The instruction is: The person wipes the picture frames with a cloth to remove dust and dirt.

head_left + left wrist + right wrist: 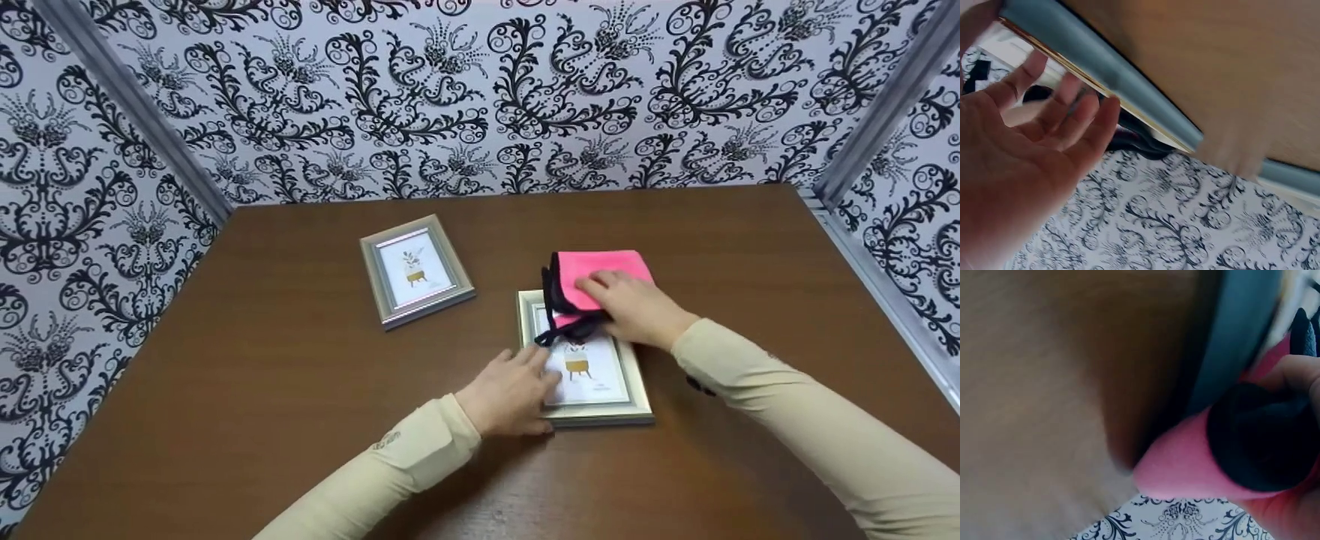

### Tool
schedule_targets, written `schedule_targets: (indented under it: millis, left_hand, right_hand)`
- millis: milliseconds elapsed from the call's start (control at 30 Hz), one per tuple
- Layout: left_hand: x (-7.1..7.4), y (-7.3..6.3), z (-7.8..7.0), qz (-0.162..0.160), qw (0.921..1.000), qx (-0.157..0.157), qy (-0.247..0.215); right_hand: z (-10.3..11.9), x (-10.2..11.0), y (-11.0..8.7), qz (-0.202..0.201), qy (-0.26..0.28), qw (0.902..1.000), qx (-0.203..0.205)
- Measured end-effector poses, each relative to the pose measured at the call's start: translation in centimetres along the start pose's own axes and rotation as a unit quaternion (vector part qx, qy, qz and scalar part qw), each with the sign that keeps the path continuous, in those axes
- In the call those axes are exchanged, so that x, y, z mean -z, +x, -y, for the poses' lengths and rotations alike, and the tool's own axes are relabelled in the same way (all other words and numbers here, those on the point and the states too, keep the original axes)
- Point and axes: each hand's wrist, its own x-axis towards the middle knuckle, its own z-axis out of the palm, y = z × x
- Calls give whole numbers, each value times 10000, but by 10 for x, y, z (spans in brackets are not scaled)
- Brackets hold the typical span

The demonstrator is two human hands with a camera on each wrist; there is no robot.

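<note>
A picture frame (637,382) with a pale metallic border and a plant print lies face up on the table. My left hand (512,394) is at its near left corner, with fingers reaching over the left edge. In the left wrist view the fingers (1086,121) are only loosely bent beside the frame's side (1100,64). My right hand (637,307) grips a folded pink cloth (607,262) with black edging over the frame's far part. The right wrist view shows the cloth (1179,461) bunched in a roll between thumb and fingers. Part of the print is hidden by the cloth.
A second picture frame (373,279) with a similar print lies face up, farther back on the left. Both stand on a brown wooden table (262,360). Patterned walls (450,97) enclose the back and sides, with grey metal posts (874,105) at the corners.
</note>
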Motion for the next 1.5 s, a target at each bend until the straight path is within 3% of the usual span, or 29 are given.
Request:
schedule_targets:
  millis: [100,167,333,467,600,767,900,1067,1267,1500]
  left_hand:
    - [-2,0,6,235,9990,388,-32]
    - [-5,0,9,290,9984,478,57]
    - [-11,0,9,127,9986,420,293]
    - [-13,1,8,33,9986,389,344]
    - [-14,3,7,-23,9987,329,396]
    - [-13,4,6,-87,9991,392,146]
    - [-12,4,7,-143,9990,382,199]
    - [-13,3,6,-352,9976,300,514]
    - [-12,6,3,-448,9954,427,738]
    - [-13,3,3,-419,9952,457,753]
  right_hand:
    - [-1,-2,3,99,37,9999,21]
    - [-2,0,7,221,100,9997,-24]
    - [1,6,27,814,61,9963,-286]
    - [11,5,49,1118,-81,9934,-245]
    - [28,2,66,1085,-48,9941,-5]
    - [44,-3,75,682,241,9964,440]
    - [47,-7,74,565,425,9944,784]
    - [35,-8,66,518,496,9936,872]
    - [9,-3,43,546,628,9954,467]
    - [-15,2,16,570,297,9979,-128]
